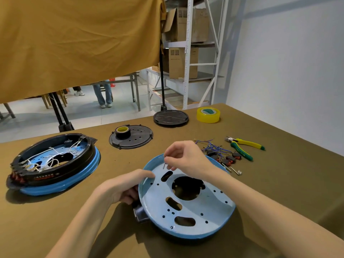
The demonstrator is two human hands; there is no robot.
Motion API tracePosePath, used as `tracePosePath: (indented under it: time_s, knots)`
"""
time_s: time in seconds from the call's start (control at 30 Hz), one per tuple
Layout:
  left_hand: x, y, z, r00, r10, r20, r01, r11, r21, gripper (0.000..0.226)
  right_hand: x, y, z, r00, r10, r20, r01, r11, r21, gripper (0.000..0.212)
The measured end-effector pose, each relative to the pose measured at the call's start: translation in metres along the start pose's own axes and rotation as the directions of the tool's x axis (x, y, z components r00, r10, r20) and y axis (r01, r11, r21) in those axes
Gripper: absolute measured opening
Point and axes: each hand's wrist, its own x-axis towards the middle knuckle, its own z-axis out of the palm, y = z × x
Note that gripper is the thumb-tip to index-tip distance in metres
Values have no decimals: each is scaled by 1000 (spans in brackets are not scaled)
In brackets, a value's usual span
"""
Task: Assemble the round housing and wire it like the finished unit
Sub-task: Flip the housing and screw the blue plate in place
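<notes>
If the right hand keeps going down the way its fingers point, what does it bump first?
Probably the blue plate. The right hand pinches a small metal pin pointing down at the plate's far part, near a slot; depth is unclear.

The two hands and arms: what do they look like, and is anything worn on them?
Both arms are bare up to the picture's edge: no sleeves show. The left hand and right hand wear no gloves, and no rings, watch or wristband can be seen.
</notes>
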Motion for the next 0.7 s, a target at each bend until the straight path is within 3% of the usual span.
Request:
tracePosePath:
  time_s: [0.13, 0.27, 0.53, 0.7]
  knots:
    - [1, -7, -9, 990, 51, 129, -42, 996, -74, 84, 10, 2, 15, 1000, -7, -12, 7, 1000, -25, 8]
    - [8, -18, -18, 960, 93, 264, -33, 974, -224, 81, 11, 8, 24, 999, -49, -3, 49, 994, -94, 7]
    - [14, -22, -15, 957, 91, 274, -7, 957, -291, 72, 9, 1, 31, 984, -159, 78, 174, 955, -242, 8]
    - [13, -21, -13, 962, 87, 259, 3, 944, -329, 68, 8, -7, 36, 936, -302, 180, 351, 836, -422, 10]
